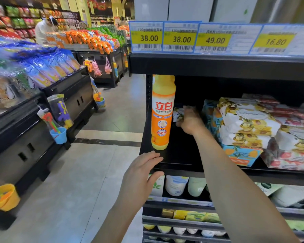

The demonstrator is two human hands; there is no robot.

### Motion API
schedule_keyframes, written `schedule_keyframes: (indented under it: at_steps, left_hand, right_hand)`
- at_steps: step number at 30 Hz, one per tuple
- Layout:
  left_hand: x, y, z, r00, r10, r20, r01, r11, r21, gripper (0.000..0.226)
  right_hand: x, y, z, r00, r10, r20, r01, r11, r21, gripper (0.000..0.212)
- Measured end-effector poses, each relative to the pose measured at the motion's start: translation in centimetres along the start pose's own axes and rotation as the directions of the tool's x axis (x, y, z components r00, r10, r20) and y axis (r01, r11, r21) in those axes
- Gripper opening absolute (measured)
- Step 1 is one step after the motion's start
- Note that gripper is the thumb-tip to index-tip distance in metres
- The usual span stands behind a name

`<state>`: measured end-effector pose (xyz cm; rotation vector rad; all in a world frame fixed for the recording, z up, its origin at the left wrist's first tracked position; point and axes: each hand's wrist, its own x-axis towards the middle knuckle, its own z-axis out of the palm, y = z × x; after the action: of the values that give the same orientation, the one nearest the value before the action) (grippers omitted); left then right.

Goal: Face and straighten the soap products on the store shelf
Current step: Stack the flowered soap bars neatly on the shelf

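An orange and yellow dish soap bottle (162, 113) stands upright at the left front corner of the black shelf (179, 162), label facing out. Behind it, deep in the shelf, my right hand (189, 121) grips a small white floral soap pack (178, 114). My left hand (142, 174) rests on the shelf's front edge, fingers straight on top and thumb under the lip, just below the bottle. Stacked floral soap packs (247, 123) lie to the right of my right arm.
Red fruit-print packs (288, 155) sit at the far right. Price tags (181, 39) line the shelf above. Bottles (176, 185) fill the shelf below. An aisle floor (88, 172) and snack displays (33, 67) lie to the left, with a person (44, 28) far back.
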<state>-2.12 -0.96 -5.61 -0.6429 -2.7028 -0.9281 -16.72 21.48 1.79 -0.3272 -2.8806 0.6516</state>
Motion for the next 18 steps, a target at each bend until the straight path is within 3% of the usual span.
schedule_keyframes:
  at_steps: [10, 15, 18]
  left_hand:
    - [-0.1, 0.0, 0.2, 1.000, -0.008, 0.008, 0.009, 1.000, -0.020, 0.044]
    - [-0.2, 0.0, 0.3, 1.000, -0.006, -0.002, 0.006, 1.000, -0.023, 0.044]
    - [-0.4, 0.1, 0.3, 1.000, -0.006, -0.017, 0.006, 1.000, -0.020, 0.045]
  right_hand:
    - [-2.3, 0.3, 0.0, 0.995, 0.018, -0.093, -0.020, 0.999, -0.025, 0.055]
    - [-6.0, 0.3, 0.0, 0.988, -0.002, -0.154, 0.000, 1.000, -0.012, 0.070]
    - [-8.2, 0.5, 0.4, 0.977, -0.039, -0.210, 0.036, 0.999, -0.020, 0.062]
